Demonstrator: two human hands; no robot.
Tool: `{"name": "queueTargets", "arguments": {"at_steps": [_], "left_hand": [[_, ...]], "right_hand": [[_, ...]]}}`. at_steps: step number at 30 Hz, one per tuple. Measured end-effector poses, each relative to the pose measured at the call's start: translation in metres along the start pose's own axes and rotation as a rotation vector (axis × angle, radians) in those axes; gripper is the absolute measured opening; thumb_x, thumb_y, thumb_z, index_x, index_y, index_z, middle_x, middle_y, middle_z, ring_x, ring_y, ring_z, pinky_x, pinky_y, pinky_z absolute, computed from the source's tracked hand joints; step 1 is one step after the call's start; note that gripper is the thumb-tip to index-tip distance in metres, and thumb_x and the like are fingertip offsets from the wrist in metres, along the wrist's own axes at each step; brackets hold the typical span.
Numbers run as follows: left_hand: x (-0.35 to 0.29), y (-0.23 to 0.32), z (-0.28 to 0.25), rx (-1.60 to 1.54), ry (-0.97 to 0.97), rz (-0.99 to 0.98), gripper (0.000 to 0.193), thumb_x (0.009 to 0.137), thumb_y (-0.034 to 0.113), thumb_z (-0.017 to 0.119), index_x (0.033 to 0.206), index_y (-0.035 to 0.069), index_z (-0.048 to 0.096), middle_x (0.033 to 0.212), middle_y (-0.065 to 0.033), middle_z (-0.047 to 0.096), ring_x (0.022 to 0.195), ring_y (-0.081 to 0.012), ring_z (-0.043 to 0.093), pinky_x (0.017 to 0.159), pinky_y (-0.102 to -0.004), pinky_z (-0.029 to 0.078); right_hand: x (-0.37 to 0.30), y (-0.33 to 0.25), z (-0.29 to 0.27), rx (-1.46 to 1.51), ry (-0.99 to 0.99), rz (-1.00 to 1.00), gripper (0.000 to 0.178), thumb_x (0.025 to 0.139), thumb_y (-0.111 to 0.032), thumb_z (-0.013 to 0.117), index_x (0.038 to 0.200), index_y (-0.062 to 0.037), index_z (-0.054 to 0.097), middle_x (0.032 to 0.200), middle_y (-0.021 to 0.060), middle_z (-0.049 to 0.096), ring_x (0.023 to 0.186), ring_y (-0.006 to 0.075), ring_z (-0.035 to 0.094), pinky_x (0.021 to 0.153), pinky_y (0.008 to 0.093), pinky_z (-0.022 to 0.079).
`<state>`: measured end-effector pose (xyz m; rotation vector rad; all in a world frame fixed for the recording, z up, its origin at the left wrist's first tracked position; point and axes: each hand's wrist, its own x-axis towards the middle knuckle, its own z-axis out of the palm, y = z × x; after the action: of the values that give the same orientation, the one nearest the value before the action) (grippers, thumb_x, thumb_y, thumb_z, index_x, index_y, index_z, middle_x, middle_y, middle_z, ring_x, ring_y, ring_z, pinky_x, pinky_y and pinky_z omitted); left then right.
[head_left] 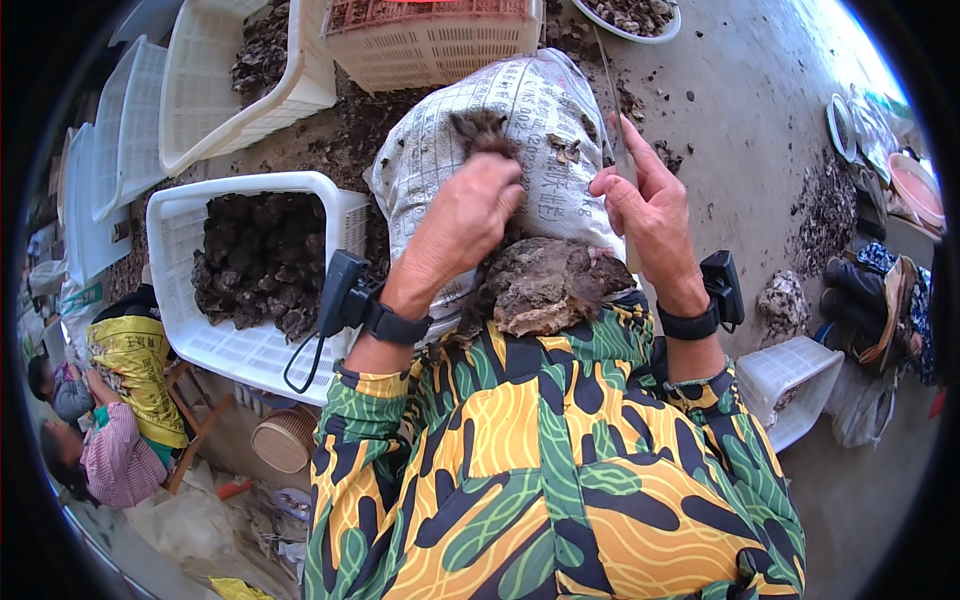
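Observation:
A white woven sack (420, 140) with dark print lies over my lap, forming a pale working surface. On its near end, against my patterned jacket, rests a big rough brown clump (550, 280) with shaggy dark edges, like a dried fungus. My left hand (470, 210) is closed above the sack, and a dark hairy tuft (480, 130) shows just beyond its fingers. To the right, my right hand (650, 205) grips a knife (606, 75), its long thin blade pointing away from me and its forefinger stretched along it. Small brown flakes (563, 150) lie on the sack.
At left, a white plastic basket (335, 205) holds several dark clumps (260, 260). More crates (230, 130) stand behind it, and a reddish-topped crate (430, 60) is ahead. A round basin (655, 38) sits far right. Two people (120, 450) are at lower left; a small white basket (800, 380) is right.

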<state>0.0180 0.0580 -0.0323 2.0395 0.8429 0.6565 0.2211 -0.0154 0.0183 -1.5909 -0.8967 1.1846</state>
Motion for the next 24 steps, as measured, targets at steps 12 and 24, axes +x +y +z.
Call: {"name": "queueTargets", "arguments": {"at_steps": [12, 24], "left_hand": [[-0.036, 0.059, -0.026, -0.076, -0.428, -0.098, 0.074, 0.070, 0.032, 0.081, 0.129, -0.001, 0.049, 0.123, -0.0220, 0.053, 0.115, -0.0352, 0.052, 0.100, -0.0397, 0.041], [-0.040, 0.042, -0.026, -0.256, -0.395, -0.318, 0.075, 0.066, 0.024, 0.085, 0.129, 0.000, 0.052, 0.119, -0.0193, 0.061, 0.109, -0.0251, 0.060, 0.095, -0.0330, 0.045]], "right_hand": [[0.001, 0.002, -0.005, 0.023, 0.030, 0.007, 0.063, 0.085, -0.003, 0.057, 0.144, 0.0003, 0.035, 0.072, -0.0013, 0.060, 0.052, 0.0007, 0.041, 0.044, 0.0177, 0.034], [0.003, 0.000, -0.002, -0.025, 0.005, -0.021, 0.062, 0.086, -0.003, 0.057, 0.144, -0.0007, 0.035, 0.072, -0.0012, 0.060, 0.052, 0.0005, 0.042, 0.044, 0.0173, 0.034]]}}
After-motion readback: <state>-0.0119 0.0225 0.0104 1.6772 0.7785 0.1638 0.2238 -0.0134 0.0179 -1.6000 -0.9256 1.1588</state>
